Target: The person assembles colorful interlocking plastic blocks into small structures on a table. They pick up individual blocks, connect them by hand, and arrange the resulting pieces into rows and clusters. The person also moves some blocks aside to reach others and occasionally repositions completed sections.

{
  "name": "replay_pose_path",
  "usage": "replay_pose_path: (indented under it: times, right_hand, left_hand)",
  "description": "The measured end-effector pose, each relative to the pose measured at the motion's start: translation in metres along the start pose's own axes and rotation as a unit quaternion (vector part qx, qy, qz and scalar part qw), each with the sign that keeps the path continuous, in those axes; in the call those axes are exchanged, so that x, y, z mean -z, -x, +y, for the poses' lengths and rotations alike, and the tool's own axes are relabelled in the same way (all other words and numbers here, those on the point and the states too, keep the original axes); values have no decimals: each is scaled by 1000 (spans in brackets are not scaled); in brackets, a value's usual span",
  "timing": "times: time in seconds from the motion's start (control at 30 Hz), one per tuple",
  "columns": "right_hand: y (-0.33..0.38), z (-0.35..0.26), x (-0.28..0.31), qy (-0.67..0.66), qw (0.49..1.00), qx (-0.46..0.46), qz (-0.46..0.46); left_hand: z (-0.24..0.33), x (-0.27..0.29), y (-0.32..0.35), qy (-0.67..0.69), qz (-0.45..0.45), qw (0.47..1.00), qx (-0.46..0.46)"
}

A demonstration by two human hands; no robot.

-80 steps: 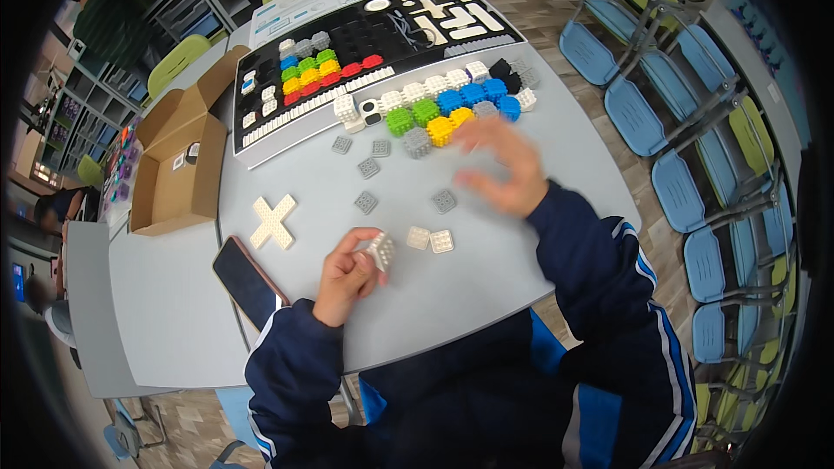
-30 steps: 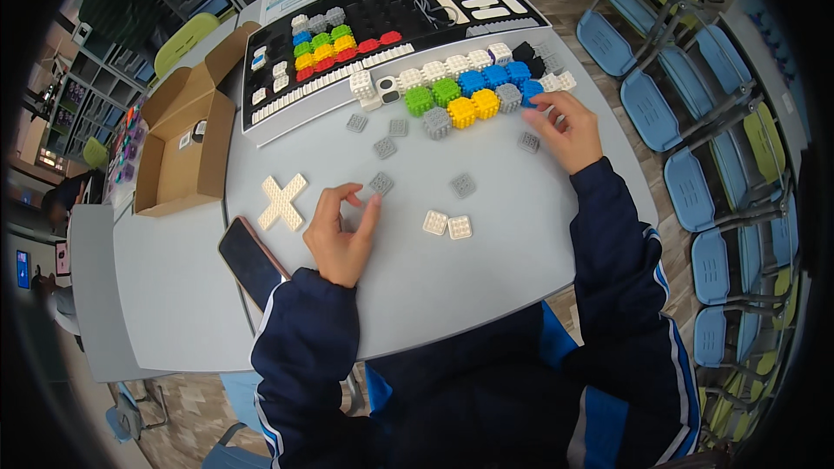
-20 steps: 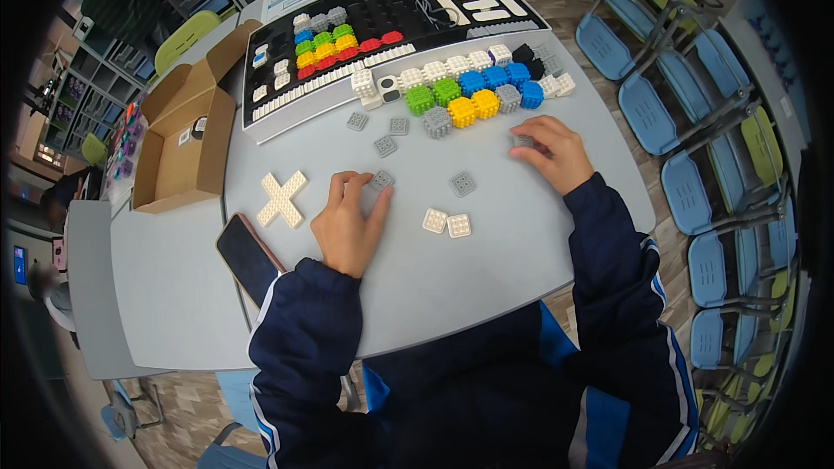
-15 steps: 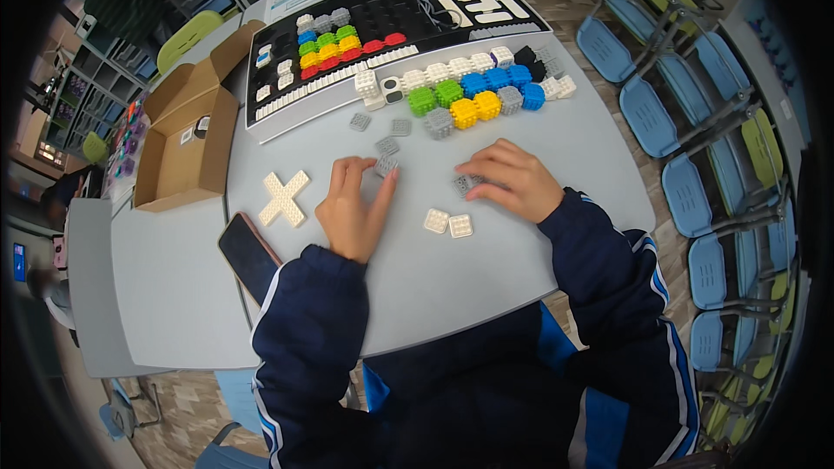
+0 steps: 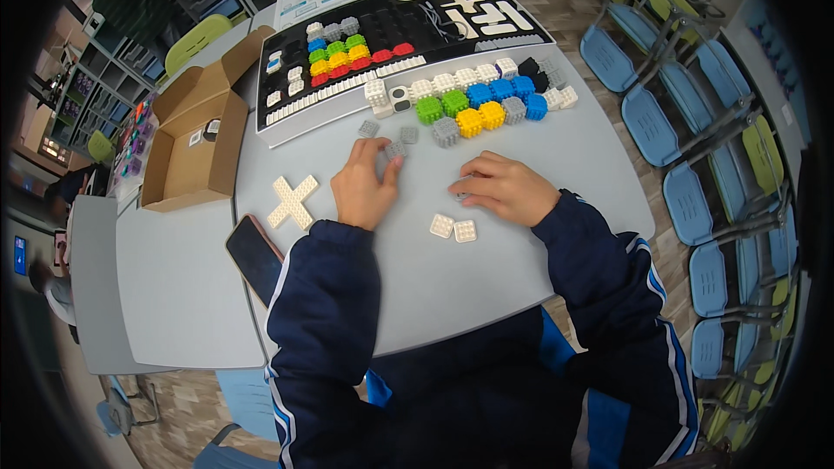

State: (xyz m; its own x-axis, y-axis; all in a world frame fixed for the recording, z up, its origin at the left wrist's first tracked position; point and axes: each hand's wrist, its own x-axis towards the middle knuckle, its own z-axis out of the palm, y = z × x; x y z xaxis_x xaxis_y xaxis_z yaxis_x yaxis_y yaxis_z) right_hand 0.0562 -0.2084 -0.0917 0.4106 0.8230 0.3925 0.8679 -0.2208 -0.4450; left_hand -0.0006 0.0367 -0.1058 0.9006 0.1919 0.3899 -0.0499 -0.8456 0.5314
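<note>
My left hand has its thumb and forefinger closed around a small grey studded plate, partly hidden by the fingers. Just beyond it lie two more grey plates, one at the left and another at the right. Across from it, my right hand pinches a grey plate that mostly disappears under its fingers. Below that hand, two white square plates rest side by side on the table. A cream X-shaped piece lies left of my left hand.
A phone lies by my left forearm. An open cardboard box stands farther left. Along the far side, rows of coloured studded cubes sit before a black parts tray. Stacked blue chairs line the right.
My left hand has moved slightly away from me, toward the grey plates. The fingers of my right hand now cover more of its grey plate. The view has shifted slightly.
</note>
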Motion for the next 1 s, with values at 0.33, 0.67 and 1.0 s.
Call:
replay_pose_path:
  times: [0.33,0.67,1.0]
  right_hand:
    - [-101,-14,-1,55,994,-50,82]
    - [-121,15,-35,146,981,-129,9]
    - [-124,3,-30,175,977,-103,-64]
  left_hand:
    - [-14,-7,5,-2,64,998,26]
    - [-16,-1,5,20,85,991,101]
    - [-14,0,6,21,81,993,81]
